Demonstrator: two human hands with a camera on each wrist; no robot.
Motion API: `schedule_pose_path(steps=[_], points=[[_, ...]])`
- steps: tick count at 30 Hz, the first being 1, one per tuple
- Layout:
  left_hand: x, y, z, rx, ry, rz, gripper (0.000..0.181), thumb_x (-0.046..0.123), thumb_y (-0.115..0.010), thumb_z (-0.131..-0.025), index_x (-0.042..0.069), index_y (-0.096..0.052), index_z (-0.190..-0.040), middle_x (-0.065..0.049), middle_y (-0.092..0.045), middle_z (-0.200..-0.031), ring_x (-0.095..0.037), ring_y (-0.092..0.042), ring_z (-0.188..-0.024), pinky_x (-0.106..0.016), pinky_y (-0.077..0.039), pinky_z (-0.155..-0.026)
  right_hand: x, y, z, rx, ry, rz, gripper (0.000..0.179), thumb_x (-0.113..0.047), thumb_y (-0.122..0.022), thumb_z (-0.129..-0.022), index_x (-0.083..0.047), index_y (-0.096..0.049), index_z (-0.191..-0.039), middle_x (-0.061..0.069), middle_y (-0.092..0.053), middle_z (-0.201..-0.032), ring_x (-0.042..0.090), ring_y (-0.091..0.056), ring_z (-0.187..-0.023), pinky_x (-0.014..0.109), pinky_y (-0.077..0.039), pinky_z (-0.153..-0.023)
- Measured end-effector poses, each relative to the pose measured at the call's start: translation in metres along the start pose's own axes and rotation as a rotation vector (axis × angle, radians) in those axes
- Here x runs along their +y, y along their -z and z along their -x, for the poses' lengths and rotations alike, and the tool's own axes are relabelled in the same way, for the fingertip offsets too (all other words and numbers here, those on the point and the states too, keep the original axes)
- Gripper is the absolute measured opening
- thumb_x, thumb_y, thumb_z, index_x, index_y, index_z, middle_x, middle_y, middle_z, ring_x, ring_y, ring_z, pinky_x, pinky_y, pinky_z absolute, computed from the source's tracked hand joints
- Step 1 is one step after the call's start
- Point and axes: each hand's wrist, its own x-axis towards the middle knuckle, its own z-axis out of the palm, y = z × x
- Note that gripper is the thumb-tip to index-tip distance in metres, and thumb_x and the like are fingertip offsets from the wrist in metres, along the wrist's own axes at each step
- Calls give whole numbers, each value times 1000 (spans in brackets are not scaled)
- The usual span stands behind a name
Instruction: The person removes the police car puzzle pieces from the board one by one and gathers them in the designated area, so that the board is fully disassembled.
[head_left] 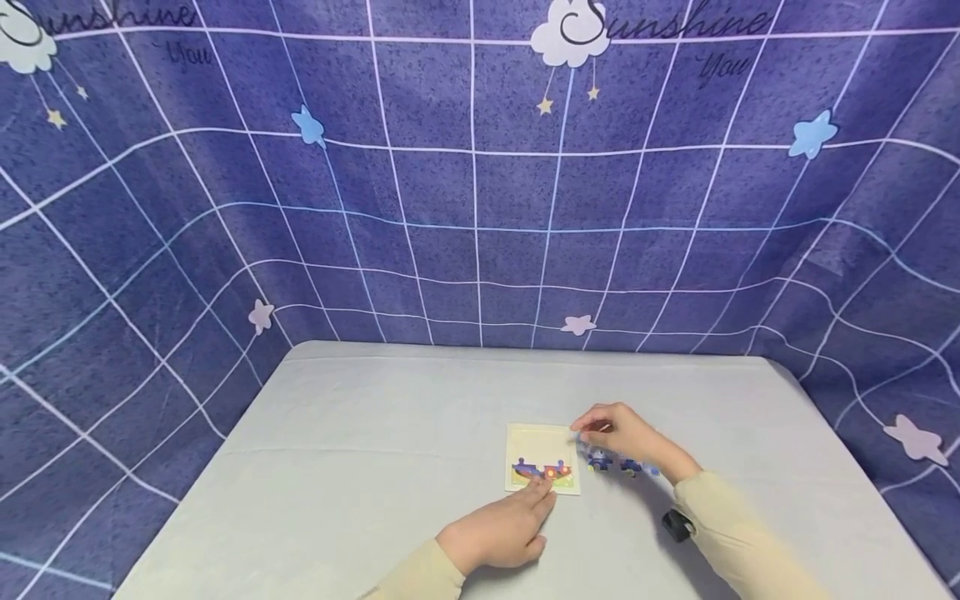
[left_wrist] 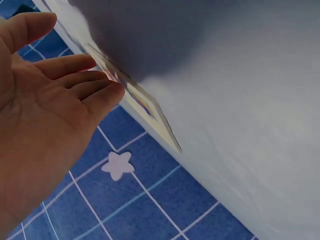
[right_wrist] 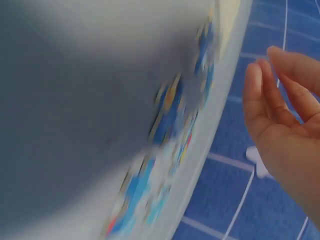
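Observation:
A small cream jigsaw puzzle tray (head_left: 542, 431) lies on the table, with colourful joined pieces (head_left: 528, 469) along its near side. My left hand (head_left: 507, 527) reaches its near edge, and straight fingertips rest on the tray's lower part. The left wrist view shows that hand (left_wrist: 55, 100) with extended fingers and a bare palm. Over the tray's right edge hovers my right hand (head_left: 618, 433), fingers bent. In the right wrist view, no piece shows between the thumb and fingers of that hand (right_wrist: 285, 107).
Loose blue jigsaw pieces (head_left: 600, 460) lie right of the tray, beneath the right hand; they look blurred in the right wrist view. A pale cloth covers the table (head_left: 360, 442). Purple-blue grid curtains (head_left: 480, 192) stand behind it and at both sides.

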Motion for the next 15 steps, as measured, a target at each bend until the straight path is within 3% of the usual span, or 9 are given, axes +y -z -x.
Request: schedule_pose_path(steps=[8, 11, 15], points=[[9, 0, -11, -23, -27, -43, 59, 29, -54, -96, -3, -39, -144, -19, -30, -153, -24, -23, -144, -30, -26, -115, -11, -30, -22, -167, -34, -145, 18, 4, -63, -88, 11, -67, -105, 24, -68, -99, 32, -66, -89, 25, -54, -79], [10, 0, -13, -27, -30, -51, 60, 29, -54, -97, -3, -39, -144, -19, -30, -153, -25, -23, -144, -29, -26, -115, -12, -39, -28, -203, -64, -165, 19, 4, -64, -86, 9, -68, -105, 22, -68, -97, 30, -66, -87, 25, -55, -76], [9, -2, -15, -37, -34, -49, 60, 30, -55, -97, -4, -39, -144, -20, -30, -153, -25, -23, -144, -29, -27, -114, -9, -50, -34, -239, -67, -150, 19, -1, -68, -85, 4, -70, -104, 13, -69, -91, 16, -63, -80, 22, -53, -69]])
